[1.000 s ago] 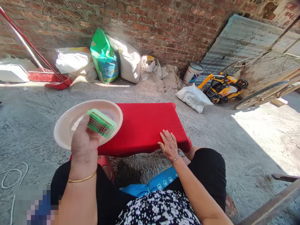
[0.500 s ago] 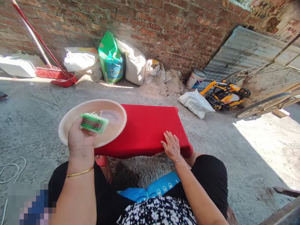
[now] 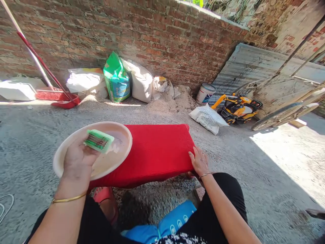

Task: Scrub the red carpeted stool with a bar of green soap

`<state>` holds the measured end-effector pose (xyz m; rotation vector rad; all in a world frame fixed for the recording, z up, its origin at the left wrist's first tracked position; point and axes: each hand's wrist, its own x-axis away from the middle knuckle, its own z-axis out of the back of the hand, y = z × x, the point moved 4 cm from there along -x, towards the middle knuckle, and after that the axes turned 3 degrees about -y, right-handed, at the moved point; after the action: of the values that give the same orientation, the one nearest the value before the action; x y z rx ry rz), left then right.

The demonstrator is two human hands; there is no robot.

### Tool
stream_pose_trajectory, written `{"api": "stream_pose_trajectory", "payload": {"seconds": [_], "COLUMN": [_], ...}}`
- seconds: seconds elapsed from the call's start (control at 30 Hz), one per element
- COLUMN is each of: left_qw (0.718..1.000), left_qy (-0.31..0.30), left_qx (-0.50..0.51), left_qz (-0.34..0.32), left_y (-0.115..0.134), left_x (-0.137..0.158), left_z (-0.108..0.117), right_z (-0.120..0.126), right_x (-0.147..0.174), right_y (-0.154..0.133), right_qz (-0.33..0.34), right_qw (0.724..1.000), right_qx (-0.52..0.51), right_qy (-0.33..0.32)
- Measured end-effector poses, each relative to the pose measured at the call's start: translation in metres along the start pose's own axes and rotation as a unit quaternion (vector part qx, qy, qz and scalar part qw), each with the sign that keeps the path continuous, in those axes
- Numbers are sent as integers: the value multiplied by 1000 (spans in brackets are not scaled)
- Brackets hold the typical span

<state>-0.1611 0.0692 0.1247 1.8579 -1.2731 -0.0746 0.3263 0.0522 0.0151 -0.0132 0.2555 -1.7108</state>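
Note:
My left hand [image 3: 77, 156] is closed around a light green scrub brush [image 3: 99, 140], whose dark, dirty bristles face up toward me. The brush is above a wide pale pink basin [image 3: 114, 164] with cloudy water in it. This basin rests on the left end of a low bench or table covered by a red cloth [image 3: 159, 145]. At the cloth's right end lies my right hand [image 3: 200, 162], fingers extended along the edge and thumb on the top side. No tool shows in that hand, and its palm is hidden.
Several sacks, including a green bag [image 3: 116, 79], lean against the brick wall [image 3: 162, 44]. A white sack [image 3: 209, 118] lies beyond the bench, near a yellow toy excavator [image 3: 237, 108] and a paint bucket [image 3: 205, 93]. A red dustpan [image 3: 67, 101] stands left.
My right hand has slid right, from flat on the cloth's top to its right edge, where the cloth now hangs closer in. My left hand still holds the scrub brush over the basin. The view has tilted up.

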Motion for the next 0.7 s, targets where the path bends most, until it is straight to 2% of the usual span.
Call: {"api": "stream_pose_trajectory", "payload": {"seconds": [0.07, 0.13, 0.2, 0.23, 0.3, 0.37, 0.43, 0.47, 0.5, 0.53, 0.57, 0.63, 0.7], "left_qw": [1000, 1000, 999, 999, 999, 999, 997, 996, 996, 995, 995, 996, 998], "left_qy": [-12, -19, -12, -4, 7, -5, -29, -38, -43, -47, -46, -32, -9], "left_qx": [-7, -7, -4, -5, -8, -10, -9, -8, -6, -6, -5, 0, 5], "left_qz": [-8, -24, -34, -35, -35, -48, -69, -78, -84, -88, -88, -81, -63], "left_y": [3, 3, 1, 0, -1, 3, 9, 12, 13, 14, 13, 9, 3], "left_x": [-5, -7, -8, -8, -6, -3, 2, 4, 6, 8, 9, 8, 6], "left_z": [-4, -4, 1, 4, 11, 13, 12, 11, 9, 8, 6, 4, 3], "right_z": [-11, -24, -33, -34, -30, -19, -7, -2, 2, 4, 3, -6, -21], "right_x": [2, 3, -1, -6, -20, -35, -45, -47, -48, -48, -47, -39, -24], "right_y": [-52, -97, -116, -113, -81, -28, 19, 32, 35, 27, 9, -51, -120], "right_qz": [112, 197, 240, 239, 184, 62, -79, -124, -142, -129, -87, 45, 186], "right_qw": [994, 980, 969, 969, 979, 992, 990, 986, 984, 987, 993, 998, 982], "right_qx": [-2, -2, 6, 15, 41, 67, 83, 87, 88, 84, 77, 49, 18], "right_qy": [-4, -25, -51, -62, -77, -86, -86, -77, -61, -42, -26, -14, -39]}}
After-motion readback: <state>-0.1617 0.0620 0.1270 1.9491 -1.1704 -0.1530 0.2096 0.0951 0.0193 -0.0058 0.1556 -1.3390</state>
